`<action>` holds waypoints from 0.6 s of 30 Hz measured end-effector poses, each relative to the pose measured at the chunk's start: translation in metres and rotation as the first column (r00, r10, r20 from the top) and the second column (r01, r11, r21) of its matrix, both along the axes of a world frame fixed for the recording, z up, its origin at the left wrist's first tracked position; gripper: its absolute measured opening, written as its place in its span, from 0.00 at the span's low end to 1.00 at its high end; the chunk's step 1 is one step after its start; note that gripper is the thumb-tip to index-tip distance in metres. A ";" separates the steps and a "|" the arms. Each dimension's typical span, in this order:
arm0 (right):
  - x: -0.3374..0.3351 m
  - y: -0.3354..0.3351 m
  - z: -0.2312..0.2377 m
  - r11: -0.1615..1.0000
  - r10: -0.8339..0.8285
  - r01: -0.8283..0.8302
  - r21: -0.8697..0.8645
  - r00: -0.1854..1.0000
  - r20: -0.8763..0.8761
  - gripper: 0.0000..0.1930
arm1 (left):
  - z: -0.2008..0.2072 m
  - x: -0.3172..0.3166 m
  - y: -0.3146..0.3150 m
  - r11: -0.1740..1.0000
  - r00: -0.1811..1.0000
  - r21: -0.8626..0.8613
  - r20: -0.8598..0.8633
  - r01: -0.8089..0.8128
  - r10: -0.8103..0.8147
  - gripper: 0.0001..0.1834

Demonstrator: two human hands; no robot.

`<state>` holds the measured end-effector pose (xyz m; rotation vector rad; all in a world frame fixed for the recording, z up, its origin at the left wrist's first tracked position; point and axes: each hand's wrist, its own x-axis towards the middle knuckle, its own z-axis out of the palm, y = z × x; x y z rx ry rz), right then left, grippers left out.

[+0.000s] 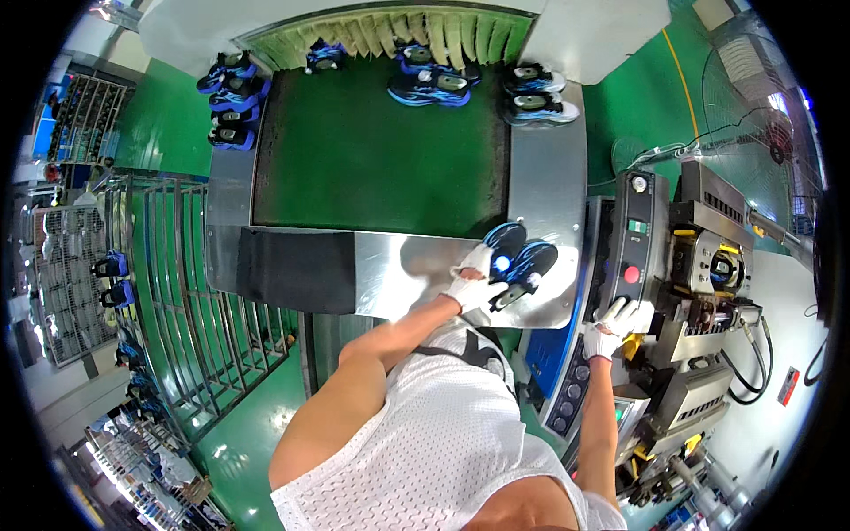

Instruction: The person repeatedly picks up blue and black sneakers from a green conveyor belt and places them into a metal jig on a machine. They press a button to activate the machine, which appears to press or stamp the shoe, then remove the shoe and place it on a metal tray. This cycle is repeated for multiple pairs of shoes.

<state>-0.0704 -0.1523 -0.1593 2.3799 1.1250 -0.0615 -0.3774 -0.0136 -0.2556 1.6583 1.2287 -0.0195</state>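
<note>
My left hand (471, 278), in a white glove, is closed around the near end of a black and blue sneaker (506, 241) at the right corner of the metal ledge. Beside it, touching, lies a second sneaker (535, 264) with blue wavy markings. My right hand (617, 326), also gloved in white, is at the near end of a dark control panel (634, 232). Its fingers are apart and nothing shows in them. Whether the fingertips press anything there, I cannot tell.
Ahead lies a green conveyor belt (381, 164) under a fringed curtain (390, 37), carrying several sneakers (430, 87). More sneakers stand on the left side rail (232, 190) and the right one (549, 168). A pressing machine (715, 265) stands right; a metal rack (208, 341) stands left.
</note>
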 end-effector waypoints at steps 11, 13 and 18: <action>-0.074 -0.005 -0.016 0.804 -0.153 0.503 0.318 0.692 -0.705 0.40 | -0.043 -0.233 0.193 0.666 0.742 0.368 0.111 -0.648 0.661 0.32; -0.116 0.020 -0.016 0.734 -0.242 0.655 0.179 0.499 -0.832 0.38 | -0.085 -0.316 0.229 0.416 0.637 0.627 0.170 -0.659 0.752 0.31; -0.139 0.026 -0.078 0.625 -0.304 0.779 0.044 0.295 -0.906 0.31 | -0.081 -0.494 0.336 0.157 0.461 0.930 0.015 -0.332 0.887 0.36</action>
